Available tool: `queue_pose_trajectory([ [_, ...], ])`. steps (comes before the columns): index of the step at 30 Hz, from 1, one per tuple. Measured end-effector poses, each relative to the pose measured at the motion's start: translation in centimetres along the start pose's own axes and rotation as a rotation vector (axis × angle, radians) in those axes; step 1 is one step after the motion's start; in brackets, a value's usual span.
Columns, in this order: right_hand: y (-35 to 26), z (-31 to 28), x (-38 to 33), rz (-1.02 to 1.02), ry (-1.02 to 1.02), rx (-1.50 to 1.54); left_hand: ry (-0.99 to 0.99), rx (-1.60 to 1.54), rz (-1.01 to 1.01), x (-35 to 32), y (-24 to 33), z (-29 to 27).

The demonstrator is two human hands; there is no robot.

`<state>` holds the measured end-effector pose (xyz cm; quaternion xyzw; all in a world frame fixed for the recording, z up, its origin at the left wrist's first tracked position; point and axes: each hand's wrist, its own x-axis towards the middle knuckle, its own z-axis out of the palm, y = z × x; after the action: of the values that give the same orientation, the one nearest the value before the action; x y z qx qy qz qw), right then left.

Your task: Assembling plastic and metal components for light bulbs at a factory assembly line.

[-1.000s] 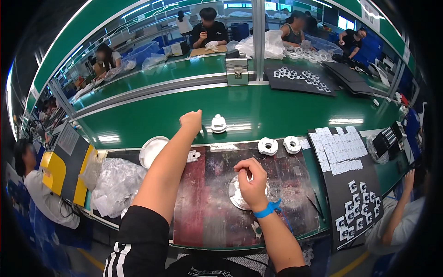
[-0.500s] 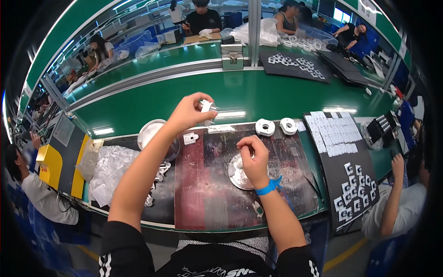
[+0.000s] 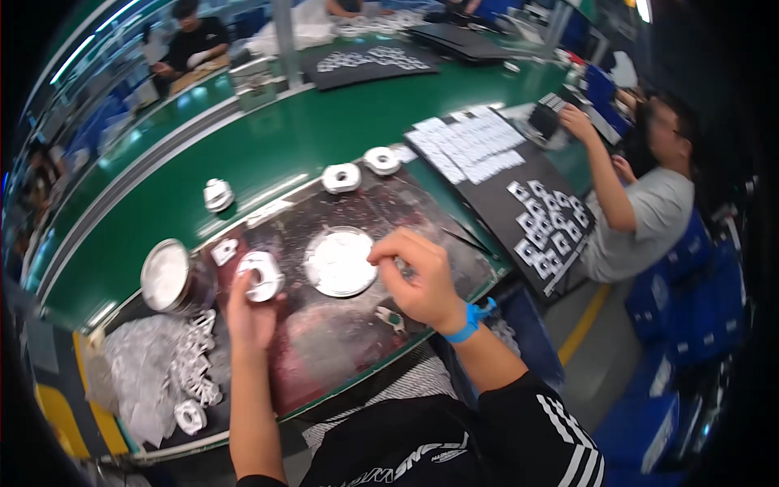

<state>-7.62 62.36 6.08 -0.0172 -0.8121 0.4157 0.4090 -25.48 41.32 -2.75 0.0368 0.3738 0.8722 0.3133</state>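
Note:
My left hand (image 3: 253,321) is closed around the edge of a white round ring-shaped part (image 3: 264,276), held low over the dark work mat. To its right lies a white round dish (image 3: 339,261) with pale contents I cannot make out. At the dish's right rim is my right hand (image 3: 418,276), thumb and index finger pinched together; whatever is between them, if anything, is too small to tell. A white plug-like part (image 3: 217,195) stands on the green bench beyond the mat. A small flat white part (image 3: 225,252) lies near my left hand.
Two white ring parts (image 3: 342,178) sit at the mat's far edge. At left are a white-lidded tub (image 3: 166,276), clear plastic bags (image 3: 142,373) and several small white pieces (image 3: 199,357). A black board (image 3: 487,195) with white parts lies right, beside a co-worker (image 3: 641,203).
The view has swung to the right. My left hand has let go of the white plug-like part, come back nearer and taken hold of a white ring part. My right hand stays by the dish.

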Motion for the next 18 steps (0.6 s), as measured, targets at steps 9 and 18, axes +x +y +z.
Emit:
queue_pose_trajectory([
  [9,4.0,-18.2,-7.4,0.432,0.181,-1.035,-0.031,-0.083,-0.071,-1.5,-0.2,2.4],
  [18,6.8,-19.3,-7.5,0.526,0.026,-1.228,0.021,0.036,-0.085,0.3,-0.5,3.5],
])
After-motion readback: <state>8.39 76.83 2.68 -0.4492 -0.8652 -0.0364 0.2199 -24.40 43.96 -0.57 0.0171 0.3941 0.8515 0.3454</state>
